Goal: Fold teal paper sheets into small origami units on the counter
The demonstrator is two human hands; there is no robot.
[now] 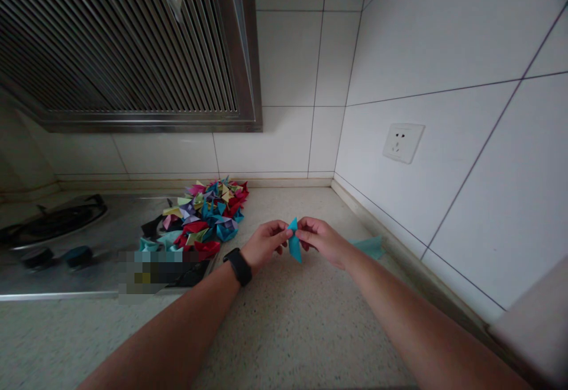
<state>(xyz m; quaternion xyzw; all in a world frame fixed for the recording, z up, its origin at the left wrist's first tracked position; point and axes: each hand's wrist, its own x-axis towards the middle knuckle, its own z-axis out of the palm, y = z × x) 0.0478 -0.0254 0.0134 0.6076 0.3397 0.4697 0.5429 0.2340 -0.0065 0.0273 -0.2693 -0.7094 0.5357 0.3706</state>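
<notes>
A small piece of folded blue paper [294,250] is held upright above the speckled countertop [284,325], with pointed ends at top and bottom. My left hand [267,239], a dark watch on its wrist, pinches the paper's left side between thumb and fingers. From the other side, my right hand [320,237] pinches it the same way, so the two thumbs nearly meet at its middle. Partly hidden behind my right forearm lies a light blue sheet of paper [371,247] near the right wall.
A heap of colourful folded paper pieces [206,215] covers the right end of the gas stove [119,218]. Above the stove hangs a metal range hood [239,119]. White tiled walls close off the back and right, with a power socket [403,142] on the right one.
</notes>
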